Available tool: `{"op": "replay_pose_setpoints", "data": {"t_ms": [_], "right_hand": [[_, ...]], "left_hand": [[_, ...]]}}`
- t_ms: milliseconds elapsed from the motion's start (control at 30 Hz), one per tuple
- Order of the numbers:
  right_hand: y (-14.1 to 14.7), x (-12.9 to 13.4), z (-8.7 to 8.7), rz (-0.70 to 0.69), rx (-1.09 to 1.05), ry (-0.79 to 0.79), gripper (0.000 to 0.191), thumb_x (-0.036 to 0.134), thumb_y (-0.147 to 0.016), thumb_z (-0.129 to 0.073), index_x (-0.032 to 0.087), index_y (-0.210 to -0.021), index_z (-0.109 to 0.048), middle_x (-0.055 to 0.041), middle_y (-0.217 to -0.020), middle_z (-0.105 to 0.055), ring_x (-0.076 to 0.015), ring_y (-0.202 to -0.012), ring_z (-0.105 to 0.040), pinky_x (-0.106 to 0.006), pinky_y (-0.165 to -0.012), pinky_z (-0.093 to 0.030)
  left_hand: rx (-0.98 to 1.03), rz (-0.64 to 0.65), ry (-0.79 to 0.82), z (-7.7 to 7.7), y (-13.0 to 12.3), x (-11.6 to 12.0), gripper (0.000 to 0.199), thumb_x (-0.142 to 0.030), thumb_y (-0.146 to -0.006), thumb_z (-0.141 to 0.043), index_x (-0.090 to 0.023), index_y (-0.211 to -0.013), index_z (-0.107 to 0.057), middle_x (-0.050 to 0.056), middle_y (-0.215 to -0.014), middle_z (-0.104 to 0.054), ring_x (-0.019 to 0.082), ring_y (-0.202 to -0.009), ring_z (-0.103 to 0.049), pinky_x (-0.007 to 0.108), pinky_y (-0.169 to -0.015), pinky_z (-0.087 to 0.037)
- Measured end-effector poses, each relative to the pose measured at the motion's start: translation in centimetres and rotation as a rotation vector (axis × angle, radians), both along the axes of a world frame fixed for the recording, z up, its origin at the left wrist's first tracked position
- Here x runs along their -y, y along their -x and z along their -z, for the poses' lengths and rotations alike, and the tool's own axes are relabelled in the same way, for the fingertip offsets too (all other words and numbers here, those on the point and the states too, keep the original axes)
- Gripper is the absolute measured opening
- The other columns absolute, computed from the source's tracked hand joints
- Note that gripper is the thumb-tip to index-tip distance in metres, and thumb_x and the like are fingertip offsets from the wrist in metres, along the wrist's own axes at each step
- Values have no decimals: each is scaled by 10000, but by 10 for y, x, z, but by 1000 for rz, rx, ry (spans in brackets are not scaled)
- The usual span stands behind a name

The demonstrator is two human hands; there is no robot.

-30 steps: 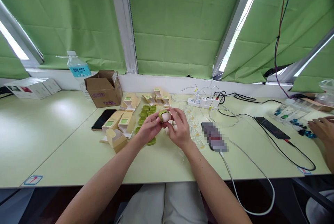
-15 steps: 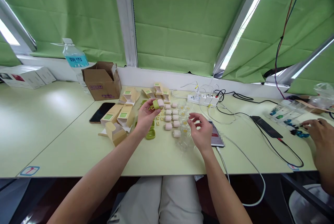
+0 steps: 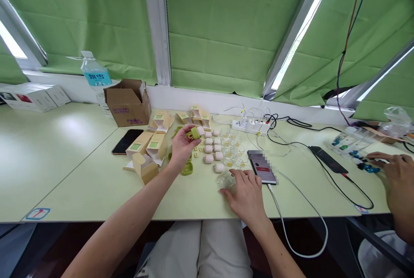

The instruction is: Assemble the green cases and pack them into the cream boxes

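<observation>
My left hand (image 3: 183,147) pinches a small green-and-pink piece (image 3: 196,132), a green shell with a pale pink block at its right end, above the table. Several green shells (image 3: 186,168) lie below that hand, partly hidden by it. To the right are tiny yellow pieces (image 3: 196,155) and two rows of pale pink blocks (image 3: 208,158). Clear plastic covers (image 3: 228,162) stand beside the blocks. Nearer the front edge, my right hand (image 3: 246,191) has its thumb and fingers around a clear plastic cover (image 3: 225,179) on the table.
Opened cartons (image 3: 144,166), a black phone (image 3: 127,141) and a brown box (image 3: 128,103) lie left. A lit phone (image 3: 262,166) with a white cable is right of the covers, below a power strip (image 3: 250,126). Another person's hand (image 3: 396,174) works at far right.
My right hand has moved toward the front edge, from beside the rows of clear covers to the nearest cover. My left hand still holds the green-and-pink piece, now turned slightly.
</observation>
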State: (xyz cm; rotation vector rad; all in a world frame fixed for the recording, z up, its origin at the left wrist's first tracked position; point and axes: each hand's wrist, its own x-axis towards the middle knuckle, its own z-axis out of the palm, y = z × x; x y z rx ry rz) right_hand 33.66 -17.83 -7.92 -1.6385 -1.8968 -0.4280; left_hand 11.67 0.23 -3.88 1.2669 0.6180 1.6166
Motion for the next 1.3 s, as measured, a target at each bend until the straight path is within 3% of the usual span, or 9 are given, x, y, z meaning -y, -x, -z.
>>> {"op": "replay_pose_setpoints", "data": {"t_ms": [133,267,333,433,600,767,933,1133,1300], "right_hand": [[-2,-1,-6,-76,-175,25,382,330,-951,-752,244,-1314,-673,-114,-1166,-793,-361,-1099,-660,-526,-918,-515],[-6,-18,-34,-359,-647,24,421,374,-1009,-713,291,-1418,-655,-124,-1341,-715,-314,-1197,-696,-513,-981,-619],[-4,-41,-50,-573,-934,30,467,456,-1019,-703,281,-1448,-645,-145,-1409,-673,-322,-1265,-711,-497,-956,-669],[5,-88,-69,-785,-1282,123,572,504,-947,-787,282,-1458,-657,-109,-1330,-696,-327,-1177,-775,-491,-875,-702],[23,-149,-77,-867,-1711,194,499,472,-824,-942,311,-1218,-681,-26,-1123,-805,-194,-847,-782,-292,-642,-600],[35,-157,-60,-769,-1801,226,533,626,-796,-946,327,-1136,-666,-13,-1200,-811,-138,-707,-726,-249,-545,-524],[30,-151,-54,-756,-1782,255,515,666,-818,-916,342,-1153,-697,-10,-1149,-814,-143,-711,-730,-260,-571,-543],[25,-145,-58,-901,-1681,411,629,437,-747,-1003,309,-1308,-749,-47,-1230,-807,-168,-810,-752,-307,-675,-596],[28,-143,-56,-870,-1622,404,585,420,-780,-986,297,-1311,-774,-23,-1054,-807,-153,-739,-723,-306,-648,-582]], "left_hand": [[0,23,2,0,0,1,626,-292,-715,-978,-215,-1266,-692,86,-1226,-728,214,-1039,-748,394,-959,-626],[-8,38,-25,0,-1,1,618,-306,-729,-977,-215,-1269,-691,94,-1251,-732,235,-1054,-751,411,-972,-622],[-13,42,-33,0,-1,1,620,-320,-739,-979,-216,-1280,-693,98,-1258,-737,243,-1063,-754,411,-976,-621],[-16,46,-42,0,0,1,621,-340,-757,-979,-215,-1295,-696,106,-1266,-746,248,-1080,-759,405,-974,-625],[6,31,-54,0,2,1,614,-322,-754,-979,-211,-1293,-708,99,-1242,-766,222,-1047,-764,366,-948,-635],[8,35,-62,0,1,1,590,-267,-750,-959,-206,-1287,-723,92,-1201,-785,209,-1039,-764,362,-963,-643],[-32,40,-82,-1,-2,4,587,-251,-766,-931,-210,-1314,-725,94,-1210,-790,231,-1094,-764,399,-1008,-641],[-138,-71,-145,-1,0,5,535,-254,-810,-874,-226,-1332,-759,104,-1347,-759,247,-1186,-727,398,-1037,-619],[-269,-94,-184,0,5,4,552,-248,-854,-824,-254,-1402,-758,106,-1434,-742,262,-1203,-713,378,-952,-615]]}}
